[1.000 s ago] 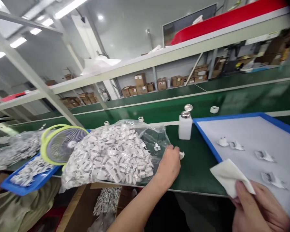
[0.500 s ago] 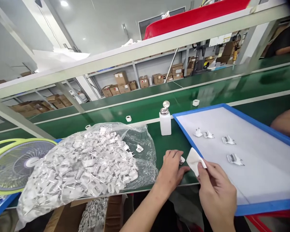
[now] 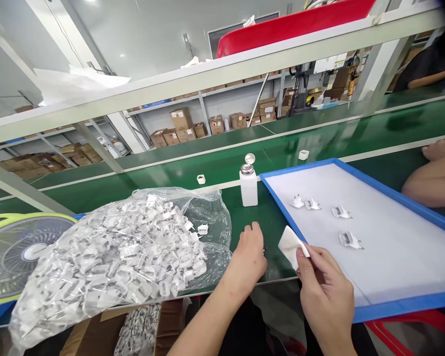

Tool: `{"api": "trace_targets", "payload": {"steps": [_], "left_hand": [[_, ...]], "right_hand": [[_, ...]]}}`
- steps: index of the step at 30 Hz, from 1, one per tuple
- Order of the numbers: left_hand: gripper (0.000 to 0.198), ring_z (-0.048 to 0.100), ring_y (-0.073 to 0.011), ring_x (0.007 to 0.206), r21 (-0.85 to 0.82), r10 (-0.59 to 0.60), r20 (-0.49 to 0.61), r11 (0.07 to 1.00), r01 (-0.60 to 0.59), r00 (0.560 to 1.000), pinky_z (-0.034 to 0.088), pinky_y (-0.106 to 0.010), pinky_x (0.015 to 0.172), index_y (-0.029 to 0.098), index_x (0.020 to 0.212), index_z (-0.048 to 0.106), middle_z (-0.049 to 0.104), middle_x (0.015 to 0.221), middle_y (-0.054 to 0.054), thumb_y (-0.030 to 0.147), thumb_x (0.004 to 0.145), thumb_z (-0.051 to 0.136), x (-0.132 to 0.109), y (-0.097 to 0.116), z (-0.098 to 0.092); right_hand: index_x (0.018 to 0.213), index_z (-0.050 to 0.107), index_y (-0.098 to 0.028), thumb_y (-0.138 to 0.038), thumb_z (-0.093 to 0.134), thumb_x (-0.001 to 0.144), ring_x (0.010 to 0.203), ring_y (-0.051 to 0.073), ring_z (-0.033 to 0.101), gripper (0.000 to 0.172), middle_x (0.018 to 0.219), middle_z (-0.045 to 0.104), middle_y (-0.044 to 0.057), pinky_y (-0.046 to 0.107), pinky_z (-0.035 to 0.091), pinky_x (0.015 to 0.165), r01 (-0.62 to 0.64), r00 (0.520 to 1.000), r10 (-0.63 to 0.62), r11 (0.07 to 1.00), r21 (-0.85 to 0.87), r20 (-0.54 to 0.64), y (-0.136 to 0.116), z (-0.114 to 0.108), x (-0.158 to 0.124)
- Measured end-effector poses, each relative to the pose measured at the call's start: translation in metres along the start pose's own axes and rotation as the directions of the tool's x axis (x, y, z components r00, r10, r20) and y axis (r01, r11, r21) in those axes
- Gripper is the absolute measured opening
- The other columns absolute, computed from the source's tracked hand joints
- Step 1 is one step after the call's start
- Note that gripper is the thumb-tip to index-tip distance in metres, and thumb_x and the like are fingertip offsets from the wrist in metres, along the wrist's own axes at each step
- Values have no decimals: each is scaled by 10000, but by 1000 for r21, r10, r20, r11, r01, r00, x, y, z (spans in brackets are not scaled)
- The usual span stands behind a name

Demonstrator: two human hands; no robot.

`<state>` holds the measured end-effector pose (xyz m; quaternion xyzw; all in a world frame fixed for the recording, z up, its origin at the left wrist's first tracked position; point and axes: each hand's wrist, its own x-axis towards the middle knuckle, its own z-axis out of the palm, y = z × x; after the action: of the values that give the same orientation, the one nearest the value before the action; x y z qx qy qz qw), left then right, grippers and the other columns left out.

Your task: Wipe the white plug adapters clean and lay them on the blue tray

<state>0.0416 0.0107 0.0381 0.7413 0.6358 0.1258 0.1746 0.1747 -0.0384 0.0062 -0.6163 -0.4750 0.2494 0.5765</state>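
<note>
My left hand [image 3: 247, 257] is curled closed over the green bench, between the plastic bag and the blue-rimmed tray. A small dark tip of a white plug shows at its right side; the rest is hidden by the fingers. Between thumb and fingers, my right hand [image 3: 324, 287] pinches a folded white cloth [image 3: 292, 245], close to the tray's left edge. Several white plug housings with pins, one of them this plug [image 3: 350, 240], lie spread on the white sheet of the tray [image 3: 300, 169]. A clear bag [image 3: 222, 217] bulges with many similar white plug parts.
A white pump bottle [image 3: 249, 189] with its metal lid raised stands behind my hands. Two small white caps, including this cap [image 3: 200, 179], sit on the conveyor. A fan [image 3: 29, 252] is at left, an open carton [image 3: 170, 321] below. Another person's arm [image 3: 433, 180] rests at right.
My left hand has shifted slightly left and turned, its fingers curling over the plug. The right hand keeps the cloth. The view has swung a little.
</note>
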Motion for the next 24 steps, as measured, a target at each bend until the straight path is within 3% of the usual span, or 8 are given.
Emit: {"api": "trace_targets", "payload": {"steps": [3,6,8,11,13,17,21,24], "left_hand": [[729,646,-293,1034,-52,29,28,998,-27,999,510,-326,807,142,1345,489,644,1128,-168,-105,659,498,7,-4,-2],[800,599,-305,1192,-199,31,0,980,-31,1000,516,-355,912,203,1464,411,606,1321,-161,-18,721,610,3,-14,7],[792,556,-321,1253,-329,-18,-43,944,3,999,506,-392,974,222,1463,438,563,1416,-149,85,736,722,-3,-23,17],[703,604,-293,1134,-408,-91,-97,912,44,991,519,-406,949,211,1408,528,601,1376,-129,155,753,777,-12,-34,27],[586,628,-259,1038,-405,-60,-121,914,6,991,524,-396,921,204,1362,583,654,1284,-111,145,801,738,-14,-37,28],[368,629,-215,948,-377,117,-148,912,-165,982,520,-343,877,206,1181,690,727,1054,-54,46,864,594,-9,-39,28],[415,625,-213,930,-331,158,-196,918,-217,968,521,-320,824,180,1050,697,707,950,-57,-71,791,492,-2,-42,37],[417,622,-221,934,-307,175,-205,923,-233,963,524,-336,823,167,1035,680,690,953,-71,-80,776,466,0,-46,43]], "right_hand": [[956,743,-199,-521,596,941,737,176,606,354,908,655,40,281,441,633,-4,1000,4,1000,5,-1,2,0,1],[976,749,-191,-499,586,955,737,173,613,349,917,656,43,275,457,630,20,1000,-20,1000,-4,-6,5,1,1],[1001,749,-183,-470,562,976,725,170,615,343,919,655,48,272,462,613,56,998,-56,998,-31,-5,9,2,2],[1075,731,-172,-391,488,1026,737,167,630,331,954,652,60,267,479,605,160,987,-155,979,-128,49,17,6,3],[1118,715,-165,-335,443,1045,783,174,645,329,984,647,72,274,503,649,234,969,-214,955,-185,123,23,11,4],[1232,680,-187,-237,387,1056,815,171,654,346,1002,631,67,287,515,707,360,898,-281,911,-202,338,37,22,4],[1273,665,-190,-183,355,1040,734,173,627,387,964,612,63,302,473,634,494,795,-348,847,-198,497,47,24,-3],[1240,673,-156,-168,344,1029,733,188,621,391,951,600,74,319,461,635,551,756,-374,806,-215,538,49,20,-7]]}}
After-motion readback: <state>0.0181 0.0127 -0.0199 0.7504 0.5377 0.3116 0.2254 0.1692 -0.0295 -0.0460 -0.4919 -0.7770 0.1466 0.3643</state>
